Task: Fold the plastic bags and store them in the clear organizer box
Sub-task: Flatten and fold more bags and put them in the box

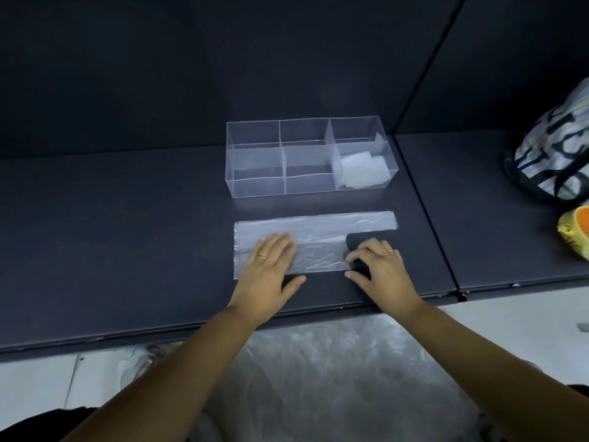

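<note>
Pressing flat on the left part of the translucent plastic bag (318, 231), your left hand (271, 260) lies with straight, spread fingers and grasps nothing. The bag is laid out as a long strip on the dark grey matte shelf surface (127, 234). Its long axis runs left to right, parallel to the front wall of the clear six-compartment organizer box (255, 183), which stands just beyond it.

Your right hand (379, 266) sits at the right end of the bag's wide body with fingers curled, index tip and thumb at the near corner. Whether they actually pinch the film cannot be told. A narrow handle strip continues rightward along the far edge, past that hand.

Judgement: the next fold likely carries the right end toward the left hand, so the right hand is the nearer one.

White folded bags (360, 172) occupy the front right compartment. A patterned fabric bag (554, 154) and a yellow-and-orange object (577, 231) rest well to the right, and crinkled clear sheeting (318, 378) lies below the shelf edge
</note>
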Demonstrator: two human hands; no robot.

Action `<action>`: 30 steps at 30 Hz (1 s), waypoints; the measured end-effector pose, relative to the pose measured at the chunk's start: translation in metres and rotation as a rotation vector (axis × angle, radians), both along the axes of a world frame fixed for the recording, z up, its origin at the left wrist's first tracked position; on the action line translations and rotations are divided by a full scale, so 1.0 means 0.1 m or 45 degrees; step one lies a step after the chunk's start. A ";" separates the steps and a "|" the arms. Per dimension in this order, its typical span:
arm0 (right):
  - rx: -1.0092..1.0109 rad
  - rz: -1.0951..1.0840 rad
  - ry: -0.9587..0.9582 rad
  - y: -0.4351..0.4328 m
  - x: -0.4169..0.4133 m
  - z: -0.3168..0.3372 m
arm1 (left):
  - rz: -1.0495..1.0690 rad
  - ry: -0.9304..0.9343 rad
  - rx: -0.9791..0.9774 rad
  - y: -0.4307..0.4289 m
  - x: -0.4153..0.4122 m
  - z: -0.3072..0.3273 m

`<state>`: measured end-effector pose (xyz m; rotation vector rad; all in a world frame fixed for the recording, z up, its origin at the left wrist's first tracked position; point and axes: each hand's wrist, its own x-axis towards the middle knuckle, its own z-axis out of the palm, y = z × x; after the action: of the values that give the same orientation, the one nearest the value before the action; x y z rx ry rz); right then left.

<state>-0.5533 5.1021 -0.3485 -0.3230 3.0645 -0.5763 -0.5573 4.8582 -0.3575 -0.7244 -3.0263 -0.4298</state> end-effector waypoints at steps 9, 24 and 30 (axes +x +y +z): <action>-0.163 -0.175 -0.250 -0.13 -0.11 0.08 | 0.117 -0.061 0.105 0.20 0.06 -0.05; -0.282 0.032 -0.002 -0.30 0.15 0.11 | 0.150 0.089 0.043 0.27 0.40 0.22; -0.781 -0.531 -0.377 -0.15 -0.13 0.09 | 0.643 -0.259 0.445 -0.28 0.16 0.29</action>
<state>-0.5662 5.0874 -0.3395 0.3864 2.5969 -1.4293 -0.5412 4.8304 -0.3290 0.1088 -3.0193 -1.0143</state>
